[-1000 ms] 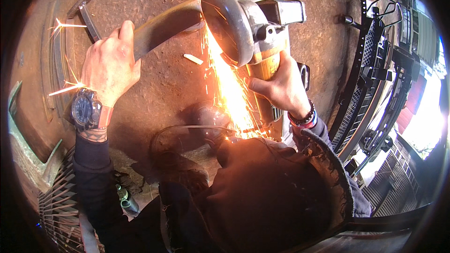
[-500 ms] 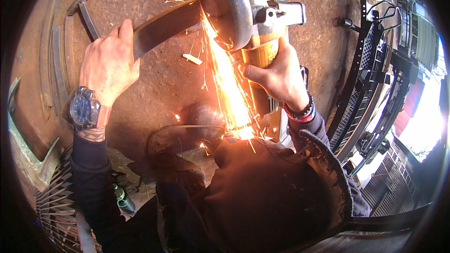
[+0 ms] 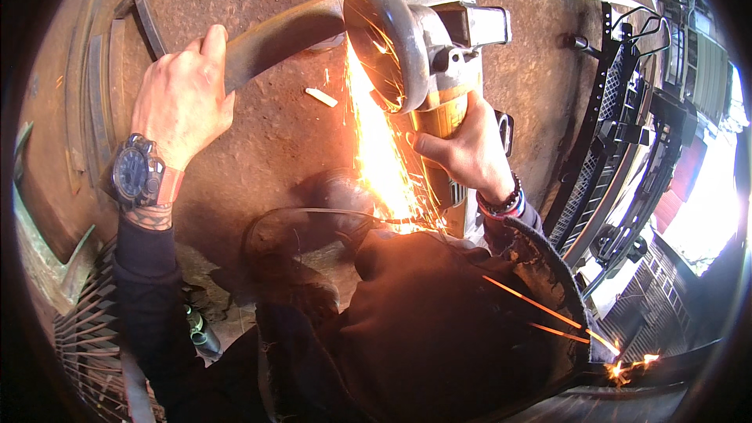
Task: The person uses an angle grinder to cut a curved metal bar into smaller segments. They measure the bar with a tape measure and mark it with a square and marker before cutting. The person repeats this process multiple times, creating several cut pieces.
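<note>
Presently, a grinder (image 3: 448,70) runs against a curved metal bar (image 3: 290,39), which extends from the left fingers up and rightward behind the wheel (image 3: 368,55). Fingers of the left hand (image 3: 184,102) appear closed on the bar's near end, thumb on the lower side; their tips are hidden. The right hand (image 3: 474,153) wraps the yellow body, thumb across the near side; how the far fingers lie cannot be told. Both hands are bare. In this inspector's judgement, good practice calls for light, even pressure, a constant wheel angle, and a firm left hold so that the bar cannot chatter. The exact contact line is covered by the wheel and guard (image 3: 403,31). Sparks (image 3: 376,149) pour down between the two hands to the dark garment (image 3: 446,305), a burn hazard; tilting the guard to turn them aside seems advisable. As to edges, the wheel rim stands to the right of the left fingers, apart from them, and they should come no nearer. Bracelets (image 3: 509,200) behind the right fingers could snag. A pale scrap (image 3: 321,96) lies between the hands; a T-shaped piece (image 3: 149,23) sits just beyond the left fingers. More generous room lies right of the right fingers, over brown floor (image 3: 548,47), up to black metal frames (image 3: 607,133).
</note>
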`<move>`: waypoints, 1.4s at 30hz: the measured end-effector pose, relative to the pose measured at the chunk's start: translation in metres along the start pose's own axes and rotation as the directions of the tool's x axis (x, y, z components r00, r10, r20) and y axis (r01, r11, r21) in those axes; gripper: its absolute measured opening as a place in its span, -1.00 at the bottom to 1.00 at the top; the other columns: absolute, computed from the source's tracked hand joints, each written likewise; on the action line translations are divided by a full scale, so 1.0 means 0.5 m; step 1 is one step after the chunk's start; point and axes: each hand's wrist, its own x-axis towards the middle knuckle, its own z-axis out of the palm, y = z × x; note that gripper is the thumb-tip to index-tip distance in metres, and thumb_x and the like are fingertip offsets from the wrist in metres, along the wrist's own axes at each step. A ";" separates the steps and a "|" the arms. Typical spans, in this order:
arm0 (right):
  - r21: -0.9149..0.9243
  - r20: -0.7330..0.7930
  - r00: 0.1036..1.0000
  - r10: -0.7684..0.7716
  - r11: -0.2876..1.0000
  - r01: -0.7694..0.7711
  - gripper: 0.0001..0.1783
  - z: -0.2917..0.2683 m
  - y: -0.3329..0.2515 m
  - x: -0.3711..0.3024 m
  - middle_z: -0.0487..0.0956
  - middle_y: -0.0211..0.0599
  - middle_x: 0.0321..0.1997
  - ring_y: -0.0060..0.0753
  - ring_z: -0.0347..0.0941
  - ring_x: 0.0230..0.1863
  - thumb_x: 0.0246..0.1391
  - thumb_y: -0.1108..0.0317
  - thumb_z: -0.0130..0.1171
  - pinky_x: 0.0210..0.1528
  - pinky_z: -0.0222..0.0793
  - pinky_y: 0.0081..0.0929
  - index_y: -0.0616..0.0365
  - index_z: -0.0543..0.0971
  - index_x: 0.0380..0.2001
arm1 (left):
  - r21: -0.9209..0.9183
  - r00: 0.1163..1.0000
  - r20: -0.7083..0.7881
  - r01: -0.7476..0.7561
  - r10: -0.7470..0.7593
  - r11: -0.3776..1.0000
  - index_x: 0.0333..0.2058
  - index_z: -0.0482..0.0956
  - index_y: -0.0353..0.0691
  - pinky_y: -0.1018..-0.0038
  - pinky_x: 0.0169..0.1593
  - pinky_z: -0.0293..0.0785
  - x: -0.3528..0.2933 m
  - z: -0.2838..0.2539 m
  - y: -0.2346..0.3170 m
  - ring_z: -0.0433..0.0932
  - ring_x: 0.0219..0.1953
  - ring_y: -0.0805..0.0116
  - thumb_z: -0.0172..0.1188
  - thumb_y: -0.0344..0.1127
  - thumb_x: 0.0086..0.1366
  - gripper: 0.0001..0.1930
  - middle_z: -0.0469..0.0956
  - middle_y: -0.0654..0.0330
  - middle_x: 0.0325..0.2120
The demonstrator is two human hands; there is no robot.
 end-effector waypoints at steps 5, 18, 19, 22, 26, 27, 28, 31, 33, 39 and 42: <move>0.012 0.002 1.000 0.010 1.000 -0.010 -0.34 0.002 0.004 0.004 0.65 -0.22 -0.14 -0.42 0.59 -0.14 -0.23 0.46 0.43 -0.01 0.52 -0.39 0.31 0.46 0.03 | 0.021 1.000 -0.005 -0.017 0.018 1.000 -0.07 0.34 -0.32 0.15 -0.17 0.63 0.001 0.004 0.001 0.66 -0.25 -0.15 0.44 -0.39 0.02 -0.46 0.62 -0.18 -0.29; 0.004 -0.025 0.998 -0.052 0.999 0.052 -0.34 0.000 -0.034 0.044 0.65 -0.12 -0.14 -0.32 0.60 -0.14 -0.24 0.36 0.44 -0.02 0.52 -0.36 0.37 0.47 -0.01 | 0.026 0.999 0.039 0.010 -0.011 1.000 -0.02 0.36 -0.37 0.10 -0.08 0.59 0.002 -0.004 0.002 0.62 -0.14 -0.20 0.35 -0.47 0.04 -0.48 0.60 -0.20 -0.16; 0.055 -0.019 0.997 -0.081 0.995 0.081 -0.35 0.003 -0.030 0.043 0.65 -0.13 -0.14 -0.34 0.60 -0.14 -0.23 0.37 0.44 -0.02 0.52 -0.37 0.37 0.47 -0.01 | 0.025 0.995 0.087 0.041 -0.043 0.999 0.05 0.37 -0.39 0.09 -0.04 0.57 0.003 -0.005 0.001 0.60 -0.09 -0.21 0.32 -0.49 0.05 -0.45 0.59 -0.20 -0.09; 0.054 -0.004 1.000 -0.025 0.998 0.025 -0.34 0.005 -0.027 0.033 0.65 -0.12 -0.13 -0.34 0.60 -0.14 -0.23 0.39 0.43 -0.02 0.52 -0.37 0.36 0.46 0.00 | 0.018 1.000 0.010 0.012 -0.012 1.000 0.02 0.38 -0.36 0.08 -0.05 0.57 -0.005 0.006 -0.002 0.60 -0.10 -0.21 0.32 -0.49 0.06 -0.48 0.60 -0.19 -0.12; 0.085 0.024 0.998 0.066 0.994 -0.068 -0.32 0.001 -0.019 0.013 0.64 -0.12 -0.13 -0.34 0.60 -0.15 -0.25 0.41 0.44 -0.03 0.53 -0.36 0.36 0.44 0.02 | 0.011 1.000 0.026 -0.003 0.003 1.000 0.02 0.37 -0.36 0.08 -0.06 0.57 0.004 0.009 0.000 0.60 -0.11 -0.21 0.33 -0.49 0.06 -0.48 0.60 -0.21 -0.14; 0.084 0.022 0.998 0.061 0.995 -0.063 -0.32 0.001 -0.003 0.010 0.63 -0.13 -0.13 -0.34 0.59 -0.15 -0.24 0.41 0.44 -0.02 0.53 -0.36 0.36 0.45 0.02 | 0.018 0.999 0.032 0.004 -0.005 1.000 0.02 0.37 -0.35 0.08 -0.06 0.57 0.003 0.006 0.000 0.60 -0.11 -0.21 0.33 -0.49 0.06 -0.47 0.60 -0.21 -0.14; 0.081 0.027 0.998 0.061 0.995 -0.063 -0.32 0.003 0.002 0.008 0.63 -0.13 -0.13 -0.34 0.59 -0.15 -0.24 0.40 0.44 -0.02 0.52 -0.36 0.35 0.45 0.02 | 0.024 0.999 0.037 0.011 -0.012 1.000 0.03 0.37 -0.35 0.08 -0.06 0.57 0.002 0.003 0.000 0.60 -0.11 -0.22 0.33 -0.49 0.06 -0.47 0.59 -0.22 -0.14; 0.065 0.036 0.998 0.051 0.996 -0.053 -0.33 0.004 -0.002 0.005 0.63 -0.13 -0.13 -0.32 0.59 -0.15 -0.24 0.38 0.44 -0.02 0.52 -0.36 0.34 0.46 0.02 | 0.030 0.995 0.092 0.045 -0.048 0.999 0.03 0.37 -0.33 0.07 -0.07 0.57 0.000 -0.007 -0.001 0.60 -0.11 -0.22 0.32 -0.49 0.06 -0.47 0.59 -0.23 -0.14; 0.055 0.023 0.999 0.040 0.998 -0.042 -0.32 0.005 -0.005 0.010 0.63 -0.13 -0.13 -0.32 0.59 -0.15 -0.24 0.38 0.44 -0.02 0.52 -0.36 0.33 0.46 0.02 | 0.022 0.994 0.096 0.057 -0.058 0.998 0.03 0.37 -0.33 0.07 -0.06 0.57 0.001 -0.007 0.001 0.59 -0.11 -0.23 0.32 -0.49 0.06 -0.48 0.59 -0.23 -0.13; 0.050 0.006 1.000 0.006 0.999 -0.007 -0.31 0.003 -0.017 0.035 0.64 -0.09 -0.14 -0.30 0.60 -0.14 -0.25 0.35 0.45 -0.01 0.52 -0.35 0.37 0.45 0.01 | 0.014 0.995 0.080 0.054 -0.055 0.998 0.03 0.37 -0.37 0.08 -0.03 0.56 0.004 -0.008 0.008 0.59 -0.08 -0.23 0.31 -0.49 0.06 -0.47 0.58 -0.22 -0.10; 0.005 -0.017 0.999 -0.039 0.999 0.039 -0.38 0.002 -0.025 0.038 0.66 -0.23 -0.14 -0.43 0.60 -0.14 -0.17 0.40 0.46 0.00 0.52 -0.37 0.31 0.48 0.01 | 0.042 1.000 -0.015 -0.008 0.009 0.999 -0.08 0.36 -0.36 0.13 -0.10 0.62 -0.003 -0.007 0.009 0.64 -0.18 -0.18 0.39 -0.42 0.03 -0.50 0.60 -0.19 -0.23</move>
